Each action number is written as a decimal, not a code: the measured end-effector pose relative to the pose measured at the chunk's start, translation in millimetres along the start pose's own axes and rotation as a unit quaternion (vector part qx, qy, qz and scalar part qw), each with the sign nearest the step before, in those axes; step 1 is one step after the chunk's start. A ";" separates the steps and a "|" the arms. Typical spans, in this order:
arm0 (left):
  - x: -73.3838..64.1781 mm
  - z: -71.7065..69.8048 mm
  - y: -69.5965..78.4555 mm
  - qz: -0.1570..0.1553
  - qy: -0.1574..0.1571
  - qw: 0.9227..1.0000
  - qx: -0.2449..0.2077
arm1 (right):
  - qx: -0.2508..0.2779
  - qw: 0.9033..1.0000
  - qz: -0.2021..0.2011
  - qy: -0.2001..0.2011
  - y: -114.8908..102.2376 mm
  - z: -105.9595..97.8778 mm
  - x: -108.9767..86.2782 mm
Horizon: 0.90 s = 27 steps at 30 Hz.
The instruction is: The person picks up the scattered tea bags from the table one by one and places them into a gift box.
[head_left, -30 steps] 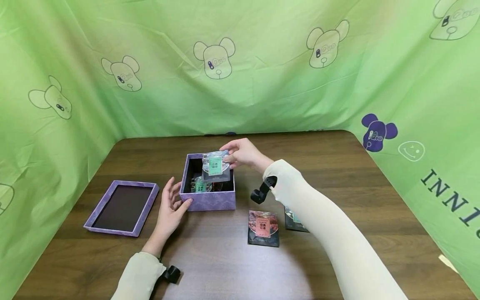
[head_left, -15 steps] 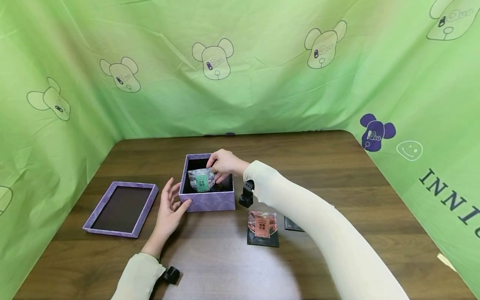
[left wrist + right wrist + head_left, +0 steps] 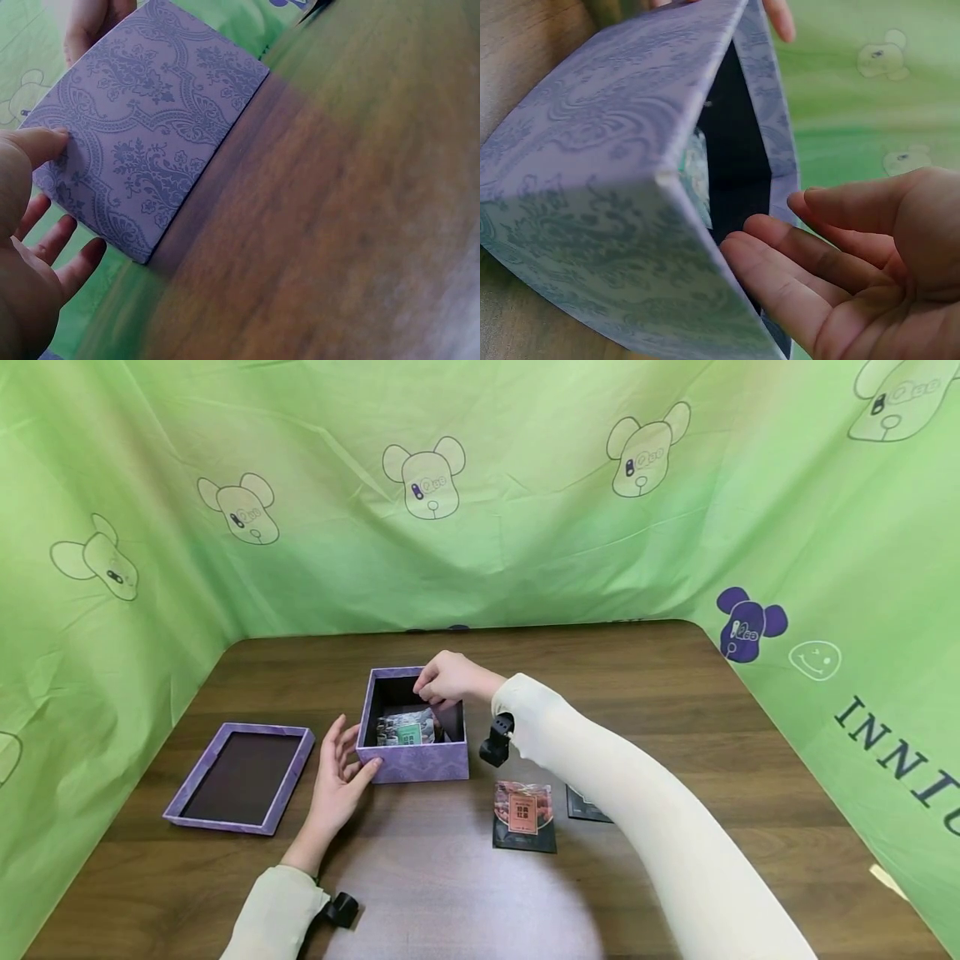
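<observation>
A purple patterned box [image 3: 412, 763] stands uncovered on the table, its inside black. My left hand [image 3: 337, 785] rests at its near left corner, thumb touching the front wall and loose fingers spread along the left side. In the left wrist view the thumb [image 3: 51, 142] lies on the patterned wall. Inside the box lies a tea sachet [image 3: 406, 729] with a green label. My right hand [image 3: 453, 678] is over the box's right part, fingertips inside the opening. In the right wrist view its relaxed fingers [image 3: 780, 277] hold nothing.
The box's shallow lid [image 3: 243, 777] lies upturned at the left. A red-labelled tea sachet [image 3: 523, 817] lies in front of the box to the right. Another dark sachet [image 3: 585, 807] is partly hidden by the right sleeve. A green curtain [image 3: 420, 568] hangs behind the wooden table.
My right hand lowered the green-labelled tea sachet into the box and let go of it, then rose slightly. The left hand stays at the box corner.
</observation>
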<state>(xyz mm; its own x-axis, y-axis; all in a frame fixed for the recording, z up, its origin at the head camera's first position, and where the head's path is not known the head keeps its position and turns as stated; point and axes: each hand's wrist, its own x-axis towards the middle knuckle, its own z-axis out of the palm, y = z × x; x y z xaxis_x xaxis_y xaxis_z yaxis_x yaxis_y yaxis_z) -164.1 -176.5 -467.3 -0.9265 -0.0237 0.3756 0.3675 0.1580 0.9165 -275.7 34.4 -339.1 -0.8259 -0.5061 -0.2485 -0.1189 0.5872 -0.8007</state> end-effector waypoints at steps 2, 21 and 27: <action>0.0 -0.5 0.0 0.000 0.001 1.000 0.001 | 0.023 1.000 0.000 -0.002 0.8 -3.7 -1.2; -0.1 -0.3 5.2 -0.004 -0.002 1.000 -0.001 | 0.218 0.970 -0.095 0.059 60.5 -84.6 -84.0; 0.4 0.2 4.5 0.000 0.003 1.000 -0.003 | 0.218 0.970 -0.075 0.076 92.5 -99.7 -109.7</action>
<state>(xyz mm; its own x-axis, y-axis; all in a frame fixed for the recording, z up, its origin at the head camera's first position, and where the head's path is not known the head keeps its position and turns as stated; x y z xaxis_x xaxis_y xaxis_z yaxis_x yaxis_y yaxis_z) -162.7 -175.7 -463.0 -0.9262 -0.0290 0.3758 0.3675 0.1516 0.9176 -251.0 207.2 -331.6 -0.8931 -0.4464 -0.0550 -0.0263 0.1740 -0.9844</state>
